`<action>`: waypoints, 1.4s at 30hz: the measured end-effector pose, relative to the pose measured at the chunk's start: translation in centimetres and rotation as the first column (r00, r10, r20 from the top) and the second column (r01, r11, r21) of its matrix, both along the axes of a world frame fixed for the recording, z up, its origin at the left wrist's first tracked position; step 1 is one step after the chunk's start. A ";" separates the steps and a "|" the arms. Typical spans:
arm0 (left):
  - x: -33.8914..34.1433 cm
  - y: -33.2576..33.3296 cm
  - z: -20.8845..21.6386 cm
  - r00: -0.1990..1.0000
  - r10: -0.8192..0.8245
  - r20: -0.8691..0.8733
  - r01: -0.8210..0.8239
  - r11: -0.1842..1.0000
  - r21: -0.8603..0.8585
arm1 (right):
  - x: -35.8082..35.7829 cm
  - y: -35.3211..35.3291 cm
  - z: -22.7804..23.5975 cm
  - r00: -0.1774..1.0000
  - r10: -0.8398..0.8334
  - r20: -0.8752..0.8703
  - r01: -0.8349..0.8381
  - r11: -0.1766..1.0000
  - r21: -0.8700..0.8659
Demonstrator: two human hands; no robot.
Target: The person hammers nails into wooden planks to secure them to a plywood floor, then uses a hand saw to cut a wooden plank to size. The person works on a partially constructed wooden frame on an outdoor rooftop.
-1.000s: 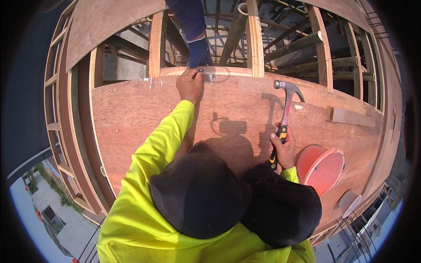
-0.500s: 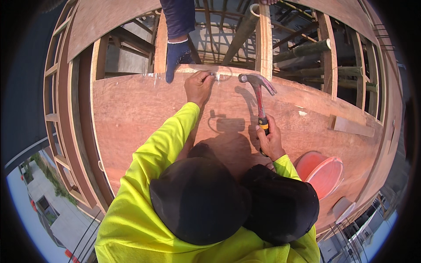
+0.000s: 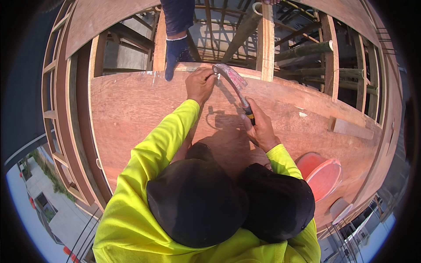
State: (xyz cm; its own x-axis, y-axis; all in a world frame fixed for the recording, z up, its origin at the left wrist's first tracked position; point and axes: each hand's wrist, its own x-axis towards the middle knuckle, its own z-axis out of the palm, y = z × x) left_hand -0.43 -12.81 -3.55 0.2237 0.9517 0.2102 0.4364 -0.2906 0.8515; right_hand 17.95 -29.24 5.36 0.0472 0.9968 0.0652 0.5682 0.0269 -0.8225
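Observation:
Near the far edge of the reddish plywood sheet (image 3: 140,114), my left hand (image 3: 201,85) is closed in a pinch. Between its fingertips a small nail (image 3: 217,75) barely shows, held against the wood. My right hand (image 3: 261,125) is wrapped round the black and yellow grip of a claw hammer (image 3: 232,79) with a worn red shaft. The hammer's head is right at the left fingertips, blurred a little; whether it touches the nail I cannot tell.
A co-worker's foot in a dark blue sock (image 3: 176,57) rests at the sheet's far edge. Beyond lie open gaps between timber joists (image 3: 266,44) and bamboo poles (image 3: 307,50). To the right are a red bucket (image 3: 322,177) on its side and a wood offcut (image 3: 351,128).
My right hand has swung the hammer left and down, bringing its head to my left fingertips. My left hand stays pinched at nearly the same spot.

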 end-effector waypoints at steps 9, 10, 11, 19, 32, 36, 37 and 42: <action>-0.1 0.1 -0.3 0.999 -0.015 -0.047 0.015 1.000 0.019 | 0.0 1.0 0.5 0.999 -0.017 0.040 0.013 0.997 0.078; 0.0 0.0 -0.1 0.999 -0.013 -0.048 0.013 1.000 -0.003 | -0.2 1.2 0.8 0.999 -0.037 0.017 0.034 0.986 0.162; 0.1 -0.1 0.1 0.999 -0.012 -0.050 0.011 1.000 -0.025 | 0.1 1.1 0.4 0.998 -0.003 0.065 -0.005 0.994 0.109; 0.0 0.2 0.3 0.999 -0.038 -0.030 0.037 0.999 -0.035 | 0.2 1.7 0.8 0.999 -0.006 0.050 -0.004 0.982 0.188; -0.9 0.8 0.0 0.997 -0.071 -0.020 0.070 0.996 -0.049 | 0.6 0.3 -0.4 0.994 0.057 0.091 -0.056 0.998 -0.017; -2.4 4.1 1.4 0.942 -0.083 -0.324 0.201 0.915 0.349 | 1.4 0.0 -0.4 0.988 0.026 0.152 -0.016 0.997 -0.070; -3.0 4.7 0.9 0.902 -0.146 -0.406 0.267 0.928 0.259 | 1.0 0.1 -0.1 0.992 -0.006 0.130 0.005 1.000 0.010; -3.5 7.2 0.3 0.665 -0.312 -0.678 0.356 0.931 -0.079 | 0.0 1.1 1.4 0.999 -0.022 0.029 0.019 0.993 0.119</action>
